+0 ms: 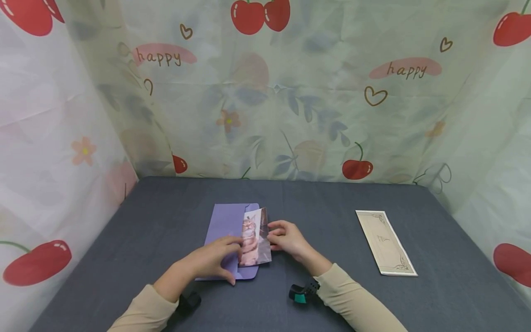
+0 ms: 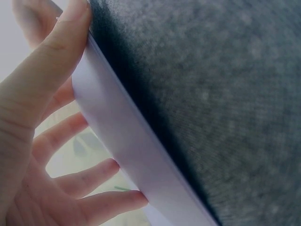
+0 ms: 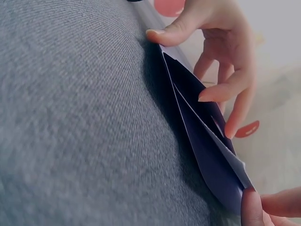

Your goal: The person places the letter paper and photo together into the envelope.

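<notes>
A purple envelope [image 1: 224, 221] lies flat on the dark table, its open side facing right. Partway inside it is a picture card [image 1: 250, 240] showing a cat, with its right edge sticking out. My right hand [image 1: 290, 240] pinches that edge between thumb and fingertips. Over the envelope's near part is my left hand [image 1: 209, 260], fingers spread on top and thumb at the near edge. The left wrist view shows its fingertips touching the envelope [image 2: 131, 127]. Between the envelope's two layers, the card [image 3: 221, 146] appears edge-on in the right wrist view.
A long beige card or booklet [image 1: 386, 242] with ornamental corners lies on the right of the dark tabletop [image 1: 315, 203]. Patterned cloth [image 1: 274, 106] hangs behind and at both sides. A black strap with a green patch [image 1: 299, 295] hangs by the right wrist.
</notes>
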Motion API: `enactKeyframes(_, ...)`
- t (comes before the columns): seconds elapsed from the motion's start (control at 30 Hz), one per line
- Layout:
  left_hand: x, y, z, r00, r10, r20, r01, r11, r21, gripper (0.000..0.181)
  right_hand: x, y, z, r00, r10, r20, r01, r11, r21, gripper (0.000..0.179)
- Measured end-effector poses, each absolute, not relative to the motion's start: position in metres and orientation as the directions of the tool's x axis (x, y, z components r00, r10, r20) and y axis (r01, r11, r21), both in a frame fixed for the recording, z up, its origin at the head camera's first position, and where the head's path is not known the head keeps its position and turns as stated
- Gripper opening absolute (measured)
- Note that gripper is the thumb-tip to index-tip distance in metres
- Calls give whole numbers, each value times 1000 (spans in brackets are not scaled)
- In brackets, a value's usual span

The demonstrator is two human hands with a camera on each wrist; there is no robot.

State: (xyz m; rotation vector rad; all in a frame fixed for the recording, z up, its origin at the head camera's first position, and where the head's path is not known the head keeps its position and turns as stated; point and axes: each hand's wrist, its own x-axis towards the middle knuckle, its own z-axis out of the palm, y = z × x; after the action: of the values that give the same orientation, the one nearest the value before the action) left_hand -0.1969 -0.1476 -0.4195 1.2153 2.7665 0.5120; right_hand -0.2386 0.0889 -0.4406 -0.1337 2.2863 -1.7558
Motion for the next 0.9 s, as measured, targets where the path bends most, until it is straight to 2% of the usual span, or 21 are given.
enactKeyframes(0.5, -197, -149, -421, -661, 744, 94, 728, 607, 318, 47, -237, 80, -443, -953, -266, -142, 77, 242, -967, 38)
enactKeyframes(0.9, -197, -149, -421, -673, 737, 66, 713, 621, 326, 53, -232, 71, -443, -953, -276, -121, 67, 198, -978, 41)
